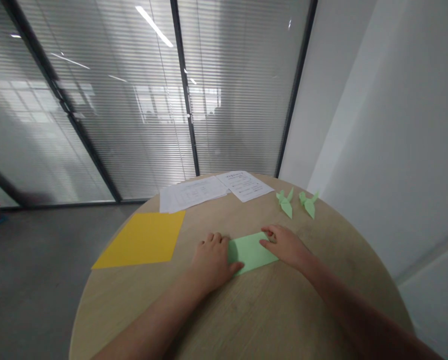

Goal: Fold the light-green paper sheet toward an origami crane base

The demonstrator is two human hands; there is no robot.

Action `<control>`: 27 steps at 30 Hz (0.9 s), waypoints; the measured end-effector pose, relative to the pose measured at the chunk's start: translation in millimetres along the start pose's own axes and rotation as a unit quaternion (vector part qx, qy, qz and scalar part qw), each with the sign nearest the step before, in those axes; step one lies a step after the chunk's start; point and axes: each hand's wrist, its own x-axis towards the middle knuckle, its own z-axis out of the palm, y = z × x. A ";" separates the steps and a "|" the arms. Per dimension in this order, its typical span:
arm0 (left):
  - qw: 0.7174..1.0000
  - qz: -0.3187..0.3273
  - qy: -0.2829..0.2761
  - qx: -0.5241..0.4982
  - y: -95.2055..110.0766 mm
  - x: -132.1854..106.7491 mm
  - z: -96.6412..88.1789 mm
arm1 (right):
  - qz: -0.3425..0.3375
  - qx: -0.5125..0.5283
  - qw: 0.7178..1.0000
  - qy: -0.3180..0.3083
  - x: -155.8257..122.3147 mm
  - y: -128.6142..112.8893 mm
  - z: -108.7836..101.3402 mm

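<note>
A light green sheet of paper, a long strip that looks folded over, lies on the round wooden table. My left hand rests flat across its left end, fingers stretched out and thumb over the near edge. At the right end is my right hand, with fingers bent and a gap between thumb and forefinger; both touch or hover just over the paper. The palm hides that end. Beyond my right hand stand two green origami birds, a left one and a right one.
Yellow paper lies at the table's left edge. White sheets, one plain-looking and one printed, lie at the far edge. The wooden tabletop curves close to a white wall on the right. Glass panels with blinds stand behind.
</note>
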 end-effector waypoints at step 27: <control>0.993 -0.027 0.023 -0.110 -15.1 3.3 -7.9 | -0.039 0.270 0.962 0.029 -6.1 1.6 -2.1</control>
